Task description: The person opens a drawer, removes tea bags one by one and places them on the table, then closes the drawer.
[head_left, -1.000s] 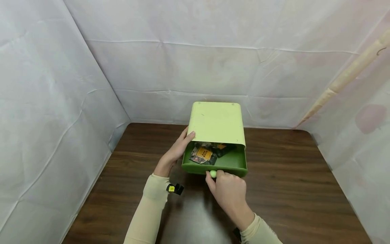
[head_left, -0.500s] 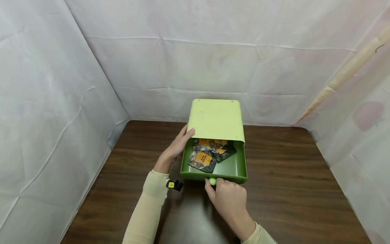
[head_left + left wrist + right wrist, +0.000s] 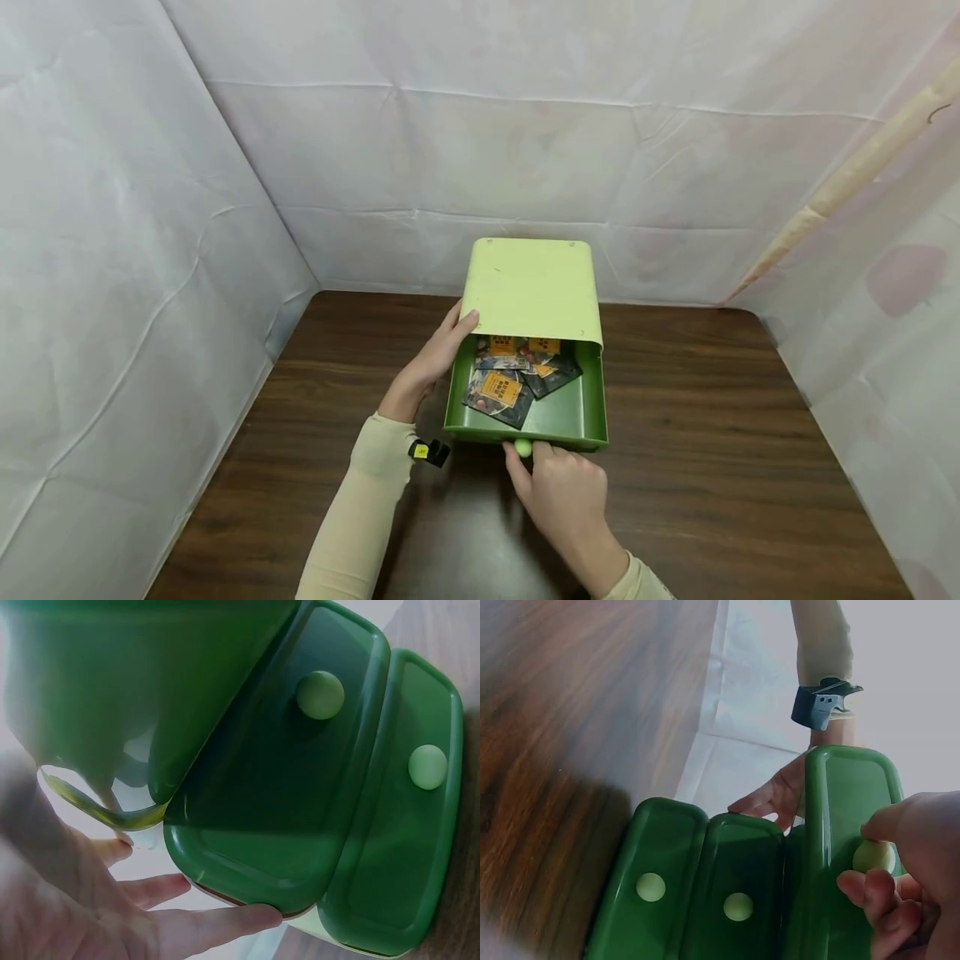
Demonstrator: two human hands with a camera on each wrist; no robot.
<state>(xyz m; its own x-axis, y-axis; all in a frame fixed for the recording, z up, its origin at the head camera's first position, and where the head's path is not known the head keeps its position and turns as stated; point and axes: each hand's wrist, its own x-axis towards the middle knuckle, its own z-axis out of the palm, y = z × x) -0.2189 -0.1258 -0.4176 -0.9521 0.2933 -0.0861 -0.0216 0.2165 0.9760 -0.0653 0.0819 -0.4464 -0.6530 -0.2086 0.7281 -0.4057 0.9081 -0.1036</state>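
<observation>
A small light-green drawer cabinet [image 3: 532,287] stands on the table, its dark green top drawer [image 3: 561,413] pulled well out. Inside the drawer lie several dark flat packets [image 3: 497,398] with orange labels; the rearmost are partly under the cabinet's top. My right hand [image 3: 570,498] pinches the round pale-green drawer knob [image 3: 522,447] between thumb and curled fingers. Against the cabinet's left side rests my left hand [image 3: 429,365], thumb at the top front corner; the left wrist view shows its fingers [image 3: 217,928] extended along the side below the drawer.
Two lower drawers are closed, each with a round knob, the middle one [image 3: 731,859] and the bottom one [image 3: 658,844]. The cabinet sits near the back edge of a dark wooden table [image 3: 712,442]. White sheeting [image 3: 480,158] hangs behind and at both sides.
The top drawer has come further out toward me with my right hand on its knob, uncovering more packets. During the last half second it has barely moved. My left hand stays on the cabinet's side.
</observation>
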